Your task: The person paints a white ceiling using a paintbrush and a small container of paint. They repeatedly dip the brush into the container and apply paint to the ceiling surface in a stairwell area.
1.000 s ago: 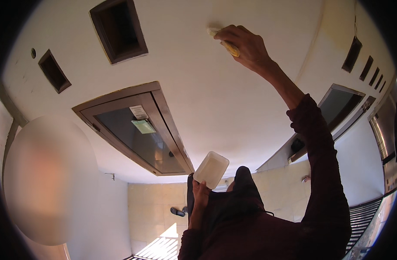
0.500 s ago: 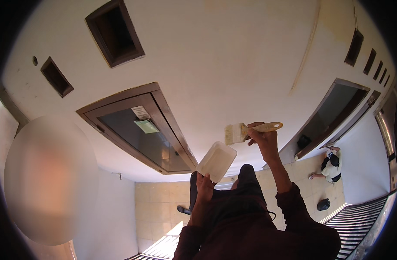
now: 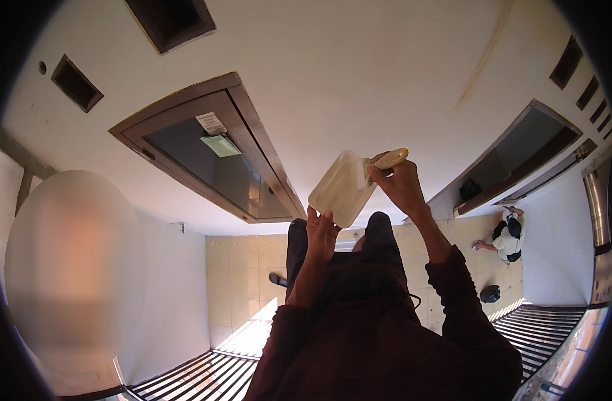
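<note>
A shallow white tray (image 3: 345,190), rectangular with rounded corners, is tilted in front of my body. My left hand (image 3: 321,232) grips its lower end, thumb on the rim and fingers behind. Closed around a paintbrush (image 3: 391,159) with a pale, worn handle, my right hand (image 3: 401,186) is at the tray's upper right side. The brush's head overlaps the tray's rim, and its bristles are hard to make out against the pale tray. Whether they touch the tray's inside I cannot tell.
Before me rises a pale wall (image 3: 346,80) with a brown-framed window (image 3: 209,150) on the left and another window (image 3: 513,157) on the right. A person (image 3: 510,234) crouches on the tiled floor (image 3: 246,264) near a black object (image 3: 490,293). Dark railings (image 3: 185,377) run behind me.
My right hand has brought the paintbrush left to the tray's upper side. The tray has risen slightly in my left hand. My view has tilted down.
</note>
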`<state>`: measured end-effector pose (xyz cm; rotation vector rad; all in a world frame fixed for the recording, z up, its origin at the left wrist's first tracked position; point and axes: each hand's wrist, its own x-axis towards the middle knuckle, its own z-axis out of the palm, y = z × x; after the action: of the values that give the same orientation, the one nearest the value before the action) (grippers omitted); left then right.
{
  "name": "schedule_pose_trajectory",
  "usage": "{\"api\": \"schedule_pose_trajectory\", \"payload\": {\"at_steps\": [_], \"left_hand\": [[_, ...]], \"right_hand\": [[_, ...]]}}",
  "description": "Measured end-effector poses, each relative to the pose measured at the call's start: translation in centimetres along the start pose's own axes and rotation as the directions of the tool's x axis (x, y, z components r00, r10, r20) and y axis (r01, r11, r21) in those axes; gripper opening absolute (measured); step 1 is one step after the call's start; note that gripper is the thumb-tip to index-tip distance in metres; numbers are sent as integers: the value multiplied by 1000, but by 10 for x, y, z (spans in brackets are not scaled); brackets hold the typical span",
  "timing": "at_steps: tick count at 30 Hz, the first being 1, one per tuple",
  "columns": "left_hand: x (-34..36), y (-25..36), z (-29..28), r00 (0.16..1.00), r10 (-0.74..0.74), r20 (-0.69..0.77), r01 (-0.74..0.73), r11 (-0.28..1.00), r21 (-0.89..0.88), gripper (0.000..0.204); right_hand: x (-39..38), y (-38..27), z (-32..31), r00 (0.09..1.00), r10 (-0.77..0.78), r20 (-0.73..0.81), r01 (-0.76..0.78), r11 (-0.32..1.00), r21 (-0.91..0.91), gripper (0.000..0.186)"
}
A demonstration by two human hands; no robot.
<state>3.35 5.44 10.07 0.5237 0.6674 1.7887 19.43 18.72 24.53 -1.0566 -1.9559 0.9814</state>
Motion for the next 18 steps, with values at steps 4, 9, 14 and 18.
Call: {"api": "schedule_pose_trajectory", "payload": {"at_steps": [4,9,14,18], "left_hand": [[-1,-2,1,1000,-1,-23,0,1000,-21,56],[0,-5,2,999,22,-43,-24,999,-32,59],[0,-3,-1,997,38,-68,-40,999,-33,60],[0,-5,-4,998,25,-57,-25,1000,-7,60]], "right_hand": [[-3,9,20,998,41,40,-40,999,-18,30],[-7,16,29,999,46,2,-46,999,7,28],[-14,31,35,980,184,-75,-175,978,113,28],[-19,33,50,968,203,-147,-149,938,314,28]]}}
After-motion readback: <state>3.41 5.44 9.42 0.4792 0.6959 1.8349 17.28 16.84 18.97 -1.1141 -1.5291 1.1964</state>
